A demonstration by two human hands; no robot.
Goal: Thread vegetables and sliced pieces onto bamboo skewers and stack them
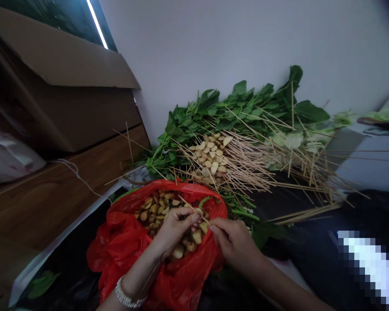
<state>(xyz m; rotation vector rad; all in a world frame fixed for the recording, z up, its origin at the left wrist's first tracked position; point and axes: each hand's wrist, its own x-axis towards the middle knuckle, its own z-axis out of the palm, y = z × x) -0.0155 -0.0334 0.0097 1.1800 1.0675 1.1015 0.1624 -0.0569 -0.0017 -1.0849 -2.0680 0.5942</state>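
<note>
Over a red plastic bag (119,229), my left hand (178,224) pinches a pale potato slice (199,212) between thumb and fingers. A thin wooden skewer (185,202) runs by the slice; whether it pierces it is too small to tell. My right hand (231,239) is closed on the skewer's lower right end. Inside the open bag lie many cut potato pieces (154,209), partly covered by my left hand and forearm. Just beyond the bag rests a heap of skewered potato slices (210,155), their bare sticks pointing right.
Leafy green stems (227,108) lie along the white wall. Loose skewers (311,211) and pale leaves on sticks (293,140) spread at the right. A cardboard box (84,99) stands on wooden boards (90,160) at the left. Dark plastic (74,268) covers the surface below.
</note>
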